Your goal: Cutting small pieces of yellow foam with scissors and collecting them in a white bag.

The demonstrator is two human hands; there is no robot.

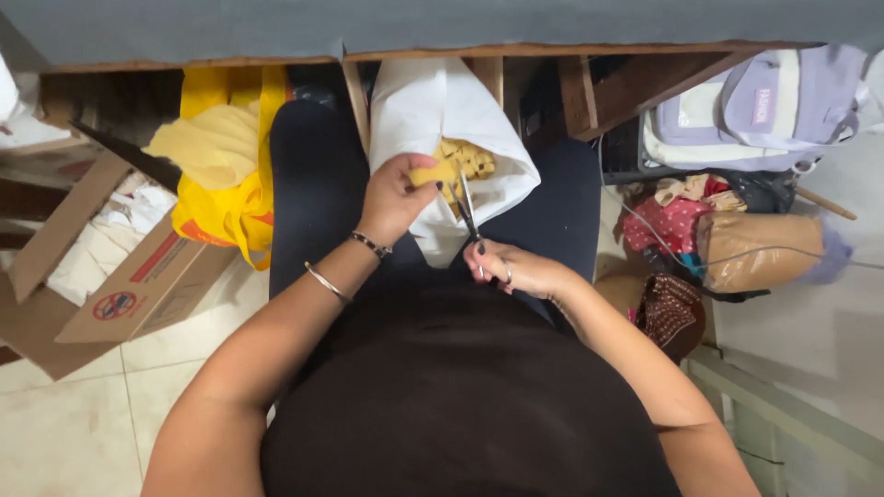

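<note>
I sit with a white bag open between my knees, holding several small yellow pieces inside. My left hand pinches one yellow piece just above the bag's mouth. My right hand grips the handles of a pair of scissors, whose blades point up toward that piece and look slightly apart beside it. Bracelets ring my left wrist.
A yellow bag of pale fabric stands at my left, beside an open cardboard box with white cloth. Right of my leg lie a pale backpack, a brown paper roll and patterned cloths. A table edge runs overhead.
</note>
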